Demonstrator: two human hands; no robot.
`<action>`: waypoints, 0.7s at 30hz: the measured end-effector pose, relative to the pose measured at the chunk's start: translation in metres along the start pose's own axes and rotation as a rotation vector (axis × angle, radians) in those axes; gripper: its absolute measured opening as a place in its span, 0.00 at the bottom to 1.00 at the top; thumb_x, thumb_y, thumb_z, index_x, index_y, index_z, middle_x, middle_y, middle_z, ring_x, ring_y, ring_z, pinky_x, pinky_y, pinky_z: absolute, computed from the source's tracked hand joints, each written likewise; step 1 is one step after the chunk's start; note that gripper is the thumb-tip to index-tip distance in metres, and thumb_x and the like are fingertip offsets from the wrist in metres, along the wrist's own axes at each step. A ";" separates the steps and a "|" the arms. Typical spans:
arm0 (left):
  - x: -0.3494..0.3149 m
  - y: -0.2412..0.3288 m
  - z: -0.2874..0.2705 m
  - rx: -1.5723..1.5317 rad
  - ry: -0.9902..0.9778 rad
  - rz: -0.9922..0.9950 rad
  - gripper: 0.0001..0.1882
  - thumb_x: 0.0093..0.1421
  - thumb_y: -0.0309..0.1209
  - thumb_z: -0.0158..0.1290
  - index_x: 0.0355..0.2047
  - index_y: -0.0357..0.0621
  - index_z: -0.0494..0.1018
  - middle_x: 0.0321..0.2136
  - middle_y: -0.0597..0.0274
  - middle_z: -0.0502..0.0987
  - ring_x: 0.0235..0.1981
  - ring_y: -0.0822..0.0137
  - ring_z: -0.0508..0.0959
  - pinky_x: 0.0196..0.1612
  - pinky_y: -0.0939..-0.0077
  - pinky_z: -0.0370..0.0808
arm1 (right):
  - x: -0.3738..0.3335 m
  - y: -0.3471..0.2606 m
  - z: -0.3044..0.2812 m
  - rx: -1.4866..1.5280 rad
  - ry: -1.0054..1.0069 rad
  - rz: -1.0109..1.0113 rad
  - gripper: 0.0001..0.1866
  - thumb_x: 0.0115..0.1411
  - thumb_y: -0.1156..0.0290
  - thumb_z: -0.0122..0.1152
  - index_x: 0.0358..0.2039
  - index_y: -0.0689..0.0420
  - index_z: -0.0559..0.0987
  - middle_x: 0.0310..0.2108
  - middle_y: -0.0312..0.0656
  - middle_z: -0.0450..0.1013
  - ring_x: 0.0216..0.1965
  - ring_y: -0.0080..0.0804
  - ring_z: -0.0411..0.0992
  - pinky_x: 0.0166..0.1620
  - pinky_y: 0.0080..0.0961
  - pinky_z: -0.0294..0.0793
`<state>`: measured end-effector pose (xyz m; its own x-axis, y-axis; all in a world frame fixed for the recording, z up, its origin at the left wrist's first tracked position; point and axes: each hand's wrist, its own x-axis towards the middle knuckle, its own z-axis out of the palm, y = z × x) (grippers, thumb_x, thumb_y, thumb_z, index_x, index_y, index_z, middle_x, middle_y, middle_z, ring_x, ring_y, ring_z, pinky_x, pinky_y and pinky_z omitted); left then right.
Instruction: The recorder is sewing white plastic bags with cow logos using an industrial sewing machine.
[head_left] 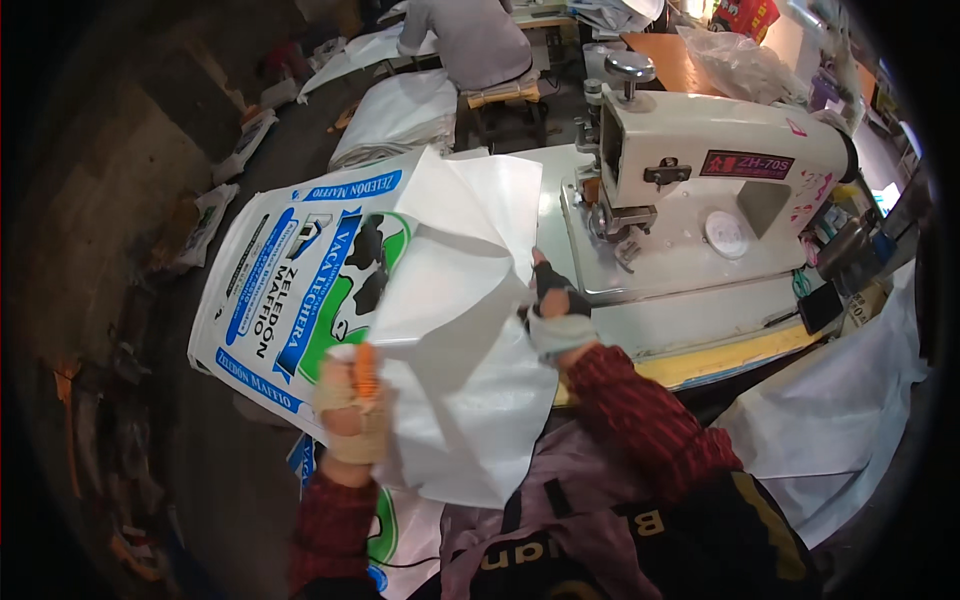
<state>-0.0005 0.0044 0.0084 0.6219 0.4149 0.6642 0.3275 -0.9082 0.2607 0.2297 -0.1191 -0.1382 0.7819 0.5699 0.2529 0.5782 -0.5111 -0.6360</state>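
A large printed woven sack [340, 260], white with blue bands, green patches and a cow picture, lies on the sewing machine's table and hangs toward my lap. Its plain white side [455, 390] is folded and creased in front of me. My left hand [350, 405], in a beige wrap, is slightly blurred and closes on the sack's near left part. An orange ridged thing [366, 370] shows at its fingers; I cannot make out its kind. My right hand [560, 310], with dark finger coverings and a pale wrist wrap, grips the sack's right edge beside the machine bed.
A white industrial sewing machine [720, 170] stands at the right, its needle area close to my right hand. Stacked white sacks [400, 115] lie beyond. A seated person [470, 45] is at the far side. White cloth-like material [820, 420] drapes at the right.
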 end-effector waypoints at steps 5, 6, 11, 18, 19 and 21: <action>0.049 -0.096 -0.097 1.014 0.188 -0.059 0.05 0.58 0.28 0.46 0.32 0.40 0.69 0.27 0.56 0.71 0.25 0.64 0.71 0.27 0.72 0.70 | 0.019 -0.012 -0.045 0.180 0.179 -0.160 0.16 0.50 0.68 0.51 0.42 0.52 0.72 0.24 0.48 0.73 0.27 0.47 0.72 0.30 0.36 0.69; 0.051 -0.073 -0.090 1.013 0.198 -0.060 0.05 0.58 0.28 0.46 0.32 0.40 0.69 0.27 0.56 0.71 0.25 0.64 0.71 0.27 0.72 0.70 | 0.016 -0.020 -0.054 0.215 0.163 -0.191 0.16 0.50 0.69 0.51 0.41 0.52 0.72 0.25 0.47 0.73 0.28 0.47 0.72 0.31 0.35 0.70; 0.049 0.036 0.036 0.159 -0.671 0.299 0.16 0.57 0.43 0.48 0.36 0.42 0.70 0.24 0.52 0.72 0.22 0.57 0.74 0.27 0.68 0.71 | -0.007 -0.024 -0.071 0.241 0.166 -0.352 0.13 0.52 0.75 0.51 0.40 0.54 0.74 0.29 0.45 0.74 0.31 0.43 0.74 0.33 0.30 0.71; 0.163 0.015 0.044 -0.767 -0.113 -0.669 0.09 0.54 0.35 0.52 0.25 0.44 0.69 0.13 0.68 0.65 0.14 0.76 0.64 0.20 0.80 0.64 | -0.048 0.053 -0.104 0.141 0.158 -0.365 0.15 0.47 0.74 0.55 0.38 0.52 0.75 0.30 0.43 0.74 0.29 0.42 0.73 0.32 0.31 0.72; 0.167 0.028 0.052 -0.902 -0.092 -0.958 0.08 0.53 0.34 0.53 0.26 0.44 0.68 0.14 0.68 0.66 0.14 0.74 0.65 0.22 0.80 0.66 | -0.050 0.063 -0.103 0.178 0.187 -0.384 0.15 0.47 0.74 0.56 0.38 0.54 0.75 0.29 0.45 0.74 0.30 0.43 0.73 0.33 0.31 0.72; 0.168 0.063 0.054 -1.304 0.218 -0.570 0.09 0.52 0.33 0.55 0.27 0.44 0.68 0.23 0.67 0.69 0.19 0.75 0.68 0.25 0.83 0.68 | -0.058 0.058 -0.101 0.364 0.054 -0.343 0.13 0.50 0.74 0.51 0.38 0.58 0.75 0.29 0.44 0.74 0.31 0.37 0.73 0.34 0.27 0.71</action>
<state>0.1632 0.0200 0.0981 0.4722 0.8237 0.3139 -0.4564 -0.0762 0.8865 0.2419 -0.2469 -0.1160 0.5774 0.6264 0.5236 0.6928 -0.0365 -0.7202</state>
